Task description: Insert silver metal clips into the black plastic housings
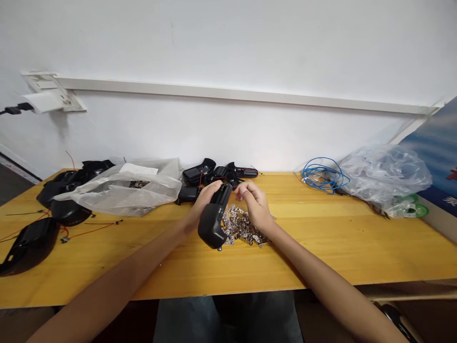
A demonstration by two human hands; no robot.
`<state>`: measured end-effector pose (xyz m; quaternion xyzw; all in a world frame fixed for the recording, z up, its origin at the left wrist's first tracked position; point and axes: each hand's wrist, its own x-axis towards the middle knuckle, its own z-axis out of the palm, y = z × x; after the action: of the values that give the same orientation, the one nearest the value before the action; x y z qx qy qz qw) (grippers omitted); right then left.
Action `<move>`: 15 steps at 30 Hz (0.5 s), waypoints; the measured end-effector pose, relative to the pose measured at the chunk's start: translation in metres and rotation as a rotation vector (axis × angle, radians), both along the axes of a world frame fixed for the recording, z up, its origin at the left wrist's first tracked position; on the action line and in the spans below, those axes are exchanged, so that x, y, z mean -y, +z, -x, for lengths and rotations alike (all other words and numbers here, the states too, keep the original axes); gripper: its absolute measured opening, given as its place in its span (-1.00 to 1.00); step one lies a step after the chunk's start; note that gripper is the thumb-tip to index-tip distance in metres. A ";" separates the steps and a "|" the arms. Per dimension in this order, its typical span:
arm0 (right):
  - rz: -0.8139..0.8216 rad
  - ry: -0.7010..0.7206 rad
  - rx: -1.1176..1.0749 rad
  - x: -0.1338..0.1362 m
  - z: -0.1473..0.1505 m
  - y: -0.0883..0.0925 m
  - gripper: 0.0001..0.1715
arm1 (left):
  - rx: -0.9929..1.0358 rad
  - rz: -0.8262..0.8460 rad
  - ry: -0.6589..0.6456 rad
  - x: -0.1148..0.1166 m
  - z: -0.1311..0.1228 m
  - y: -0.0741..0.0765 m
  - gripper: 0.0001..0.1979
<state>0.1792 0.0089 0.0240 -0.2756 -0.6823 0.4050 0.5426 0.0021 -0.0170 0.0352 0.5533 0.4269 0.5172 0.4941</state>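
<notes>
In the head view my left hand [200, 204] is closed around a black plastic housing [213, 221], held tilted above the table with its slotted side up. My right hand [255, 205] is beside the housing's far end, its thumb and forefinger pinched together. Whatever lies between those fingertips is too small to name. Beneath both hands spreads a heap of small shiny metal parts [244, 227] on the wooden table. Just behind the held housing lie several similar black housings [200, 171], some with thin red wires.
A clear plastic bag [117, 202] with small metal parts lies left of centre. More black housings [71, 213] with loose wires fill the table's left side. Coiled blue wire [323, 176] and a crumpled clear bag [385, 171] are at the back right. A white wall [228, 128] borders the table [339, 247].
</notes>
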 end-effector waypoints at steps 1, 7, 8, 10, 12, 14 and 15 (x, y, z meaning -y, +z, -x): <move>0.010 0.012 -0.007 -0.001 -0.001 0.002 -0.65 | -0.010 0.010 -0.006 0.000 -0.001 0.002 -0.58; 0.046 0.019 0.143 -0.004 -0.004 0.005 -0.66 | -0.222 -0.076 -0.001 -0.005 0.003 0.006 -0.66; 0.047 0.012 0.164 -0.004 -0.004 0.005 -0.67 | -0.280 -0.097 0.004 -0.005 0.004 0.007 -0.65; 0.053 0.005 0.195 -0.005 -0.004 0.004 -0.68 | -0.396 -0.147 0.015 -0.004 0.007 0.009 -0.63; 0.064 0.003 0.220 -0.006 -0.004 0.003 -0.68 | -0.496 -0.187 0.026 -0.003 0.008 0.012 -0.62; 0.077 0.011 0.234 -0.006 -0.004 0.003 -0.69 | -0.555 -0.203 0.029 -0.002 0.009 0.015 -0.61; 0.082 0.018 0.239 -0.007 -0.004 0.003 -0.70 | -0.570 -0.207 0.028 -0.002 0.010 0.017 -0.60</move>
<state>0.1834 0.0158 0.0266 -0.3377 -0.7273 0.4019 0.4421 -0.0078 -0.0153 0.0520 0.7176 0.5010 0.3885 0.2883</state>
